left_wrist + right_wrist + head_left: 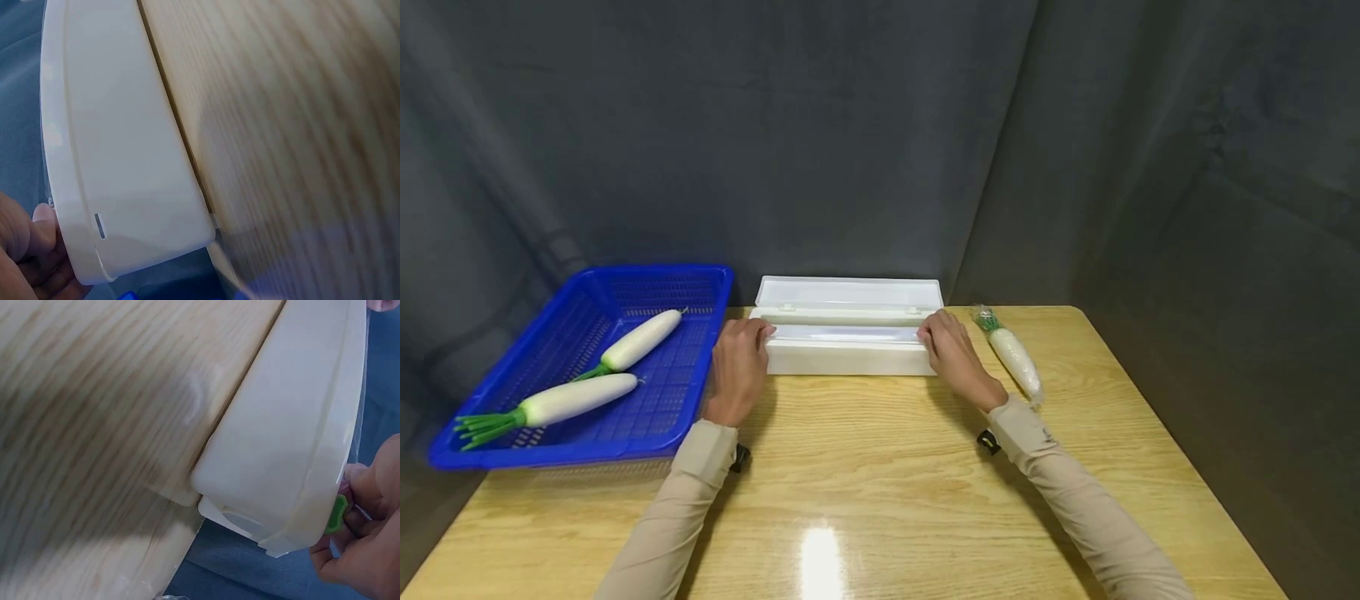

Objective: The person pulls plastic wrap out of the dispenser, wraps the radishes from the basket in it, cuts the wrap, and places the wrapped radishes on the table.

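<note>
A white cling film dispenser [850,359] lies across the table with its lid [848,292] tipped up behind. Clear cling film [846,333] shows along its top, between the hands. At the left end, my left hand [740,367] has bent fingers and pinches the film's edge by the rim. My right hand [953,354] does likewise at the right end, thumb and fingertips together. Beside those fingers a small green piece [337,514] shows on the dispenser in the right wrist view. Right of this hand lies a white radish [1017,358] wrapped in film.
On the left a blue plastic basket [718,321] holds two white radishes, one at the back [643,340] and one in front [580,400] with green stalks. Both stand on a wooden table [850,475]. Grey curtains [880,150] hang behind and at the sides.
</note>
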Action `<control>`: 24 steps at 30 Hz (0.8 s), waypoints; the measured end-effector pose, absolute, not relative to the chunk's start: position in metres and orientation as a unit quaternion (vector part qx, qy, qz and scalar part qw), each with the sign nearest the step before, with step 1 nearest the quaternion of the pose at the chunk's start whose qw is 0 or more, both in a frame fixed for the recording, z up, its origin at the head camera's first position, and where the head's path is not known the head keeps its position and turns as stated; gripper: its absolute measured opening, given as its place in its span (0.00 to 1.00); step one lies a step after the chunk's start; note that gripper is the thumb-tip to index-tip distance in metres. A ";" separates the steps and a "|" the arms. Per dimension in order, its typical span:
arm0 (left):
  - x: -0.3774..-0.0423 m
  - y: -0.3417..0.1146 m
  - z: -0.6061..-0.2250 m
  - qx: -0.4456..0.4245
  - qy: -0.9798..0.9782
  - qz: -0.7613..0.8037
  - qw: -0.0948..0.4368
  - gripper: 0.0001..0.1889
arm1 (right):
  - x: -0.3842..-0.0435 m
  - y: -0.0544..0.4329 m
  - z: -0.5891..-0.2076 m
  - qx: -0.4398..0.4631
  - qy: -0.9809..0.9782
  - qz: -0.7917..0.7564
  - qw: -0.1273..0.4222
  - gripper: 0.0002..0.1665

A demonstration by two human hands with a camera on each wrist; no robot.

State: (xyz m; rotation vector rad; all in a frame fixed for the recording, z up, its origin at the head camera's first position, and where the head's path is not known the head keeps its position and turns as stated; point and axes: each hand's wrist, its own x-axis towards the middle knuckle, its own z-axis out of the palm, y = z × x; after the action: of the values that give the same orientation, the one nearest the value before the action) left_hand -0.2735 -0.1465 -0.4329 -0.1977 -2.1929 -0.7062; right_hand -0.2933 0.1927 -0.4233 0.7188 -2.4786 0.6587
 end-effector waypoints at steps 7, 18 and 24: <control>-0.271 -0.145 -0.433 -0.114 -0.866 -0.277 0.400 0.08 | -0.291 0.192 -0.425 0.272 -0.896 0.257 0.240 0.06; -0.269 -0.146 -0.436 -0.147 -0.837 -0.317 0.421 0.07 | -0.288 0.195 -0.425 0.277 -0.882 0.300 0.237 0.06; -0.269 -0.142 -0.437 -0.128 -0.828 -0.340 0.428 0.07 | -0.287 0.194 -0.425 0.272 -0.871 0.324 0.250 0.05</control>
State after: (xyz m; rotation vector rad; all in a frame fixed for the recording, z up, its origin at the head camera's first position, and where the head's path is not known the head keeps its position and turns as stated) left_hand -0.2692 -0.1425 -0.4368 -0.3191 -2.0682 -0.8484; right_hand -0.2874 0.1937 -0.4255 0.7412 -2.3709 0.8809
